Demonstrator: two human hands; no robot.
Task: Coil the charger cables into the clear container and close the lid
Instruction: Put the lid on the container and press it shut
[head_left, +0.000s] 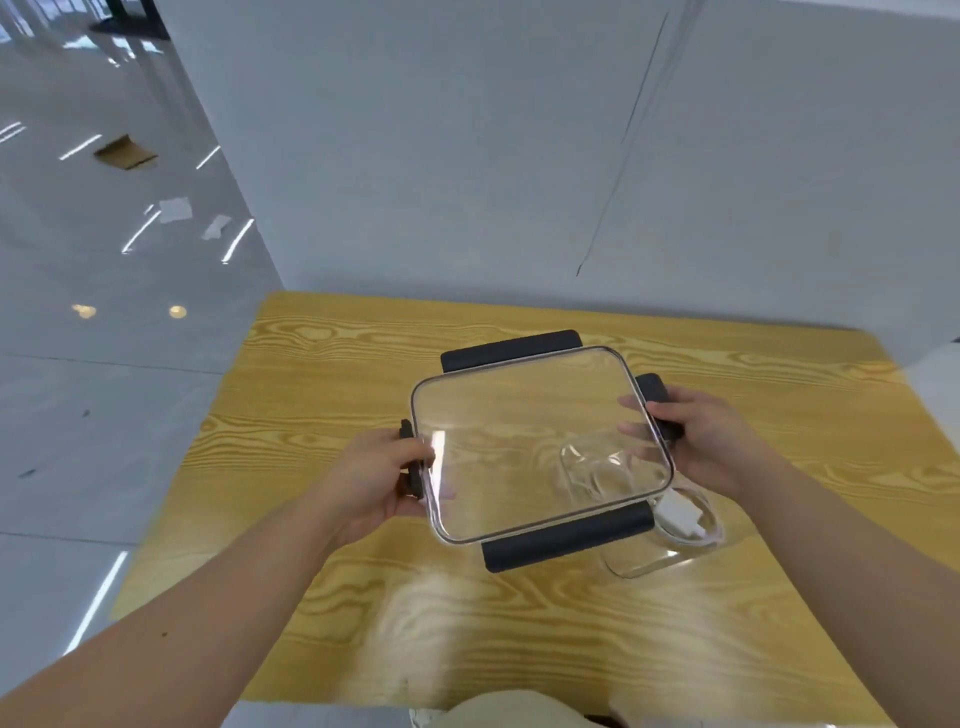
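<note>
A clear square lid (524, 431) with black latch flaps on its edges hangs tilted above the table. My left hand (371, 480) grips its left flap and my right hand (698, 441) grips its right flap. Below and to the right, the clear container (667, 564) rests on the wooden table, partly covered by the lid. Inside it lie a white charger plug (678, 512) and coiled white cable (709, 535).
The yellow wood-grain table (519, 623) stands against a white wall (493, 156). Glossy floor (78, 389) lies to the left with cardboard and paper scraps. A pale garment shows at the table's near edge.
</note>
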